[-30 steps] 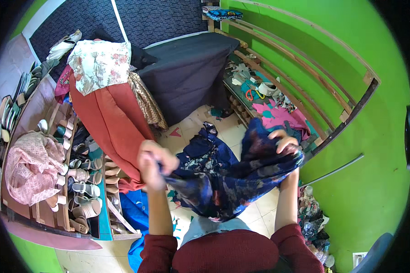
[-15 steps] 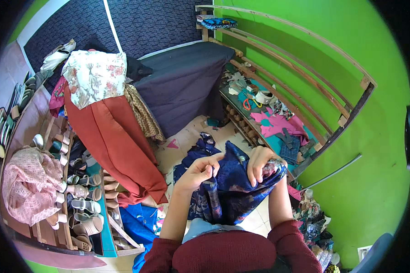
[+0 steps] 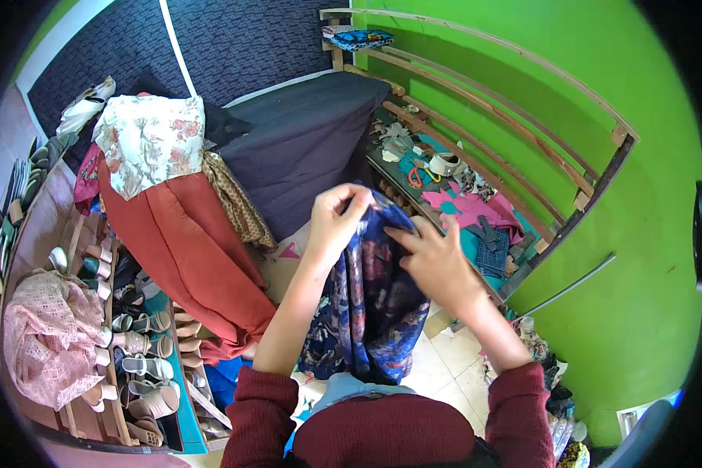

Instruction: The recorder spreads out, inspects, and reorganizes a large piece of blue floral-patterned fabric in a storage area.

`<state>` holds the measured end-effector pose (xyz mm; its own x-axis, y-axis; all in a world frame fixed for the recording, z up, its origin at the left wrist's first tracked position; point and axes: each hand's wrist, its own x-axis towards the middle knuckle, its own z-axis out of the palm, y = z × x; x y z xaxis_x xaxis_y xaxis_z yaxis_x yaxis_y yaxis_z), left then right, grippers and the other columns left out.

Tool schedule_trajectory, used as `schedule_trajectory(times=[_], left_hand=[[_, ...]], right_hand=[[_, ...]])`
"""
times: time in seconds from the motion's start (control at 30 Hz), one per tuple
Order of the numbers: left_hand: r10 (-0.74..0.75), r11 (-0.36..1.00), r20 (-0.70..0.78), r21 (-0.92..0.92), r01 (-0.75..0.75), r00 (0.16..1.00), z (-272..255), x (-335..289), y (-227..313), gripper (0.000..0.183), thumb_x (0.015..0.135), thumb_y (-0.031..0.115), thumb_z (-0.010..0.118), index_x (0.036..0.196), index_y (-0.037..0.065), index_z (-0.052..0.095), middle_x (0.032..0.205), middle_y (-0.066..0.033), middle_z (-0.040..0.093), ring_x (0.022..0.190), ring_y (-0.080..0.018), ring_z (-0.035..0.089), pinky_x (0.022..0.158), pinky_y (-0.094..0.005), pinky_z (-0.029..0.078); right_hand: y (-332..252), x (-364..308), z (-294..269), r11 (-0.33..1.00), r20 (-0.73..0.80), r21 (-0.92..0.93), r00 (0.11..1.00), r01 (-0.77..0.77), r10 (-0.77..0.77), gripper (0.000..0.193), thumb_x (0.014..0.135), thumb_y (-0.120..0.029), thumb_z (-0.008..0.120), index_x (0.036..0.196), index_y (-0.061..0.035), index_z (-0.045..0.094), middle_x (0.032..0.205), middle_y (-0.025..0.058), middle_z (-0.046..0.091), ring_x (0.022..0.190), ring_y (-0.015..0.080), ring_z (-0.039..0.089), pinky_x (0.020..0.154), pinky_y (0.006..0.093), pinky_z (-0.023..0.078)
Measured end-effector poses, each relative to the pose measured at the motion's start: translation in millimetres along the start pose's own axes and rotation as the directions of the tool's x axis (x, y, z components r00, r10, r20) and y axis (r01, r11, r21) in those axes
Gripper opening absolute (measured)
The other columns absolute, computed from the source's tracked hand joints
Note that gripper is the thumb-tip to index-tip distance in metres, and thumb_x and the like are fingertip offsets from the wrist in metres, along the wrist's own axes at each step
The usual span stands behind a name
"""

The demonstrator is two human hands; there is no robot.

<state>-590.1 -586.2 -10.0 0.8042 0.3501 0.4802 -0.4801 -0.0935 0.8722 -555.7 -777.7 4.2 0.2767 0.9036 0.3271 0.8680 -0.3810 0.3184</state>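
A dark blue patterned cloth (image 3: 366, 304) hangs folded in front of me, down to my waist. My left hand (image 3: 337, 218) pinches its top edge with closed fingers. My right hand (image 3: 437, 261) lies against the upper right side of the same cloth, fingers pressed into the fabric and gripping it. Both hands are close together near the top of the cloth. My sleeves are dark red.
A rust-orange cloth (image 3: 187, 257) and a floral cloth (image 3: 152, 140) drape over a stand at the left. A dark grey covered bed (image 3: 304, 148) lies ahead. A shoe rack (image 3: 132, 351) stands at lower left. A wooden shelf (image 3: 460, 210) with scraps runs along the green wall.
My hands have come together from wide apart, folding the blue cloth in half; it now hangs narrow and long instead of spread out.
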Motion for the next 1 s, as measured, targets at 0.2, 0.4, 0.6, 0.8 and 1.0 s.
schedule_trajectory(times=[0.2,0.4,0.6,0.8,1.0], left_hand=[[0.103,0.985,-0.192,-0.115,-0.127,0.976,1.1,38.3,11.5,0.018,0.087,0.020,0.058,0.086,0.003,0.062,0.077,0.0043,0.057,0.065,-0.0008,0.047,0.056,-0.0160,0.037],[0.252,0.959,-0.396,-0.021,-0.283,0.883,-40.3,75.2,40.8,0.020,0.086,0.020,0.059,0.083,0.001,0.063,0.078,0.0030,0.057,0.068,-0.0024,0.047,0.064,-0.0172,0.037],[0.256,0.966,-0.604,0.125,-0.227,0.755,-95.2,102.4,53.8,0.025,0.084,0.018,0.063,0.095,-0.004,0.062,0.087,-0.0069,0.064,0.079,-0.0087,0.055,0.075,-0.0206,0.043],[0.268,0.959,-0.695,0.124,-0.256,0.667,-204.4,118.1,42.7,0.023,0.084,0.016,0.061,0.097,-0.003,0.063,0.087,-0.0055,0.063,0.078,-0.0097,0.055,0.073,-0.0221,0.044],[0.247,0.963,-0.771,0.130,-0.235,0.587,-224.6,103.3,40.2,0.023,0.085,0.016,0.060,0.095,-0.005,0.063,0.086,-0.0046,0.062,0.074,-0.0090,0.054,0.068,-0.0222,0.044]], right_hand=[[-40.2,-30.9,108.4,0.950,0.380,-0.312,0.912,-0.028,0.152,0.033,0.083,-0.025,0.047,0.113,-0.0194,0.060,0.147,0.0014,0.006,0.134,0.0346,0.003,0.092,0.0747,0.008],[-63.7,-68.3,220.2,0.959,0.459,-0.058,0.845,-0.278,0.273,0.043,0.085,-0.018,0.045,0.127,-0.0148,0.045,0.141,0.0080,0.022,0.129,0.0340,0.018,0.090,0.0748,0.013],[-122.0,-59.1,219.6,0.825,0.491,0.333,0.831,-0.457,0.262,0.052,0.079,-0.008,0.047,0.130,-0.0100,0.035,0.106,0.0130,0.054,0.076,0.0304,0.064,0.061,0.0446,0.053],[-77.1,-56.0,200.0,0.984,0.346,0.146,0.937,-0.101,0.045,0.015,0.078,-0.014,0.052,0.081,-0.0087,0.066,0.095,0.0060,0.058,0.083,0.0208,0.056,0.064,0.0330,0.050],[-24.6,-88.5,211.1,0.992,0.496,0.068,0.866,-0.106,0.059,0.018,0.082,-0.016,0.050,0.095,-0.0113,0.061,0.086,0.0027,0.060,0.077,0.0181,0.059,0.055,0.0311,0.048]])
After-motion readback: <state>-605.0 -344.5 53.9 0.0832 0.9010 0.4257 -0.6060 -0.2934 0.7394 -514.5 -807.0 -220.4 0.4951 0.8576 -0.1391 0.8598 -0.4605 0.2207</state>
